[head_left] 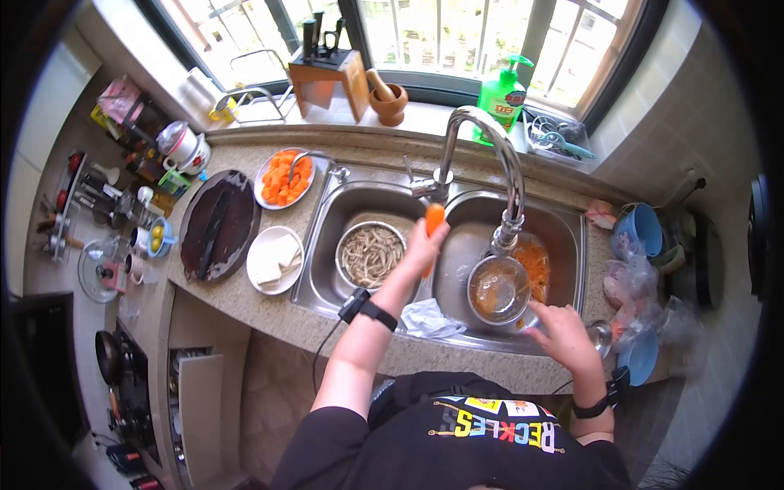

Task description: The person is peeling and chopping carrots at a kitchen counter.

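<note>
My left hand [425, 247] is closed around a slim orange object [435, 216] over the divider between the two sink basins, close to the faucet lever [425, 188]. Its kind is hard to make out, as my fingers cover its middle. My right hand [563, 331] is at the front of the right basin, fingers apart, with the index fingertip right at the rim of a metal bowl [498, 290]. That bowl is under the faucet [508, 233]. Orange shreds [535, 265] lie behind it in the basin. In the left basin stands a metal bowl of pale brown strips [371, 255].
A white cloth [431, 319] lies on the sink's front edge. Left of the sink are a plate of orange chunks [285, 180], a plate of white blocks [276, 260] and a dark oval board with a knife [214, 233]. Blue bowls [639, 229] and plastic bags stand at right.
</note>
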`<state>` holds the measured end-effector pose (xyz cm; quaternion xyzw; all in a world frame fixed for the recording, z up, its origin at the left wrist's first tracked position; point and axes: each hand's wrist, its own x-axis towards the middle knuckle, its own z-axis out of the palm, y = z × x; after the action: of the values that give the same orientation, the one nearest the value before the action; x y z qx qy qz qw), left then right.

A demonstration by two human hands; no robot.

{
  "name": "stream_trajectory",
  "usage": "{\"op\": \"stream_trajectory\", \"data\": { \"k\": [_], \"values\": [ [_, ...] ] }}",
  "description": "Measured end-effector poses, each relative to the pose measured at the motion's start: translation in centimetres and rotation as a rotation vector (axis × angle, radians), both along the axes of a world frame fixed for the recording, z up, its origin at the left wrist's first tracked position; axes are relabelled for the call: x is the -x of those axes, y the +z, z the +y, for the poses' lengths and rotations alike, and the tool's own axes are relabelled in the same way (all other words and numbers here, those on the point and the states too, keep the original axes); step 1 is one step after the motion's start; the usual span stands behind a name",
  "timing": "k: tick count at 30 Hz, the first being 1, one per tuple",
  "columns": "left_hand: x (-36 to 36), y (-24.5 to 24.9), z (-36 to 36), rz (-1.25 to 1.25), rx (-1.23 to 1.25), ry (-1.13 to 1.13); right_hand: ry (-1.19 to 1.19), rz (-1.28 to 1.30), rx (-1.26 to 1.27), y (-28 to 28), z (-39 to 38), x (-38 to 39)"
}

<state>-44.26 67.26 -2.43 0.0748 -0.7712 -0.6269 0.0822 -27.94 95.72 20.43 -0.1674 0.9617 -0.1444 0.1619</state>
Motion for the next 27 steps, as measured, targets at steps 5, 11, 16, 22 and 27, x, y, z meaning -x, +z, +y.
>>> {"op": "stream_trajectory", "data": {
  "k": [5,11,16,22,27],
  "values": [
    [-14.6,2.0,2.2,-0.260,-0.054,-0.215,0.126,0.094,0.048,-3.8,-3.7,-3.5],
    [-19.9,1.9,-2.8,-0.143,-0.092,0.097,0.338,-0.071,0.217,-4.3,-7.5,-4.7],
    [-21.6,5.2,-13.8,-0.060,0.043,0.316,0.468,-0.095,0.283,-5.7,-11.3,-7.3],
    [-23.0,6.5,-32.1,-0.118,0.479,0.634,0.470,-0.190,0.357,-8.3,-19.0,-9.9],
    [-22.9,5.5,-48.0,-0.149,0.800,0.683,0.339,-0.260,0.388,-9.4,-30.2,-12.5]
  ]
}}
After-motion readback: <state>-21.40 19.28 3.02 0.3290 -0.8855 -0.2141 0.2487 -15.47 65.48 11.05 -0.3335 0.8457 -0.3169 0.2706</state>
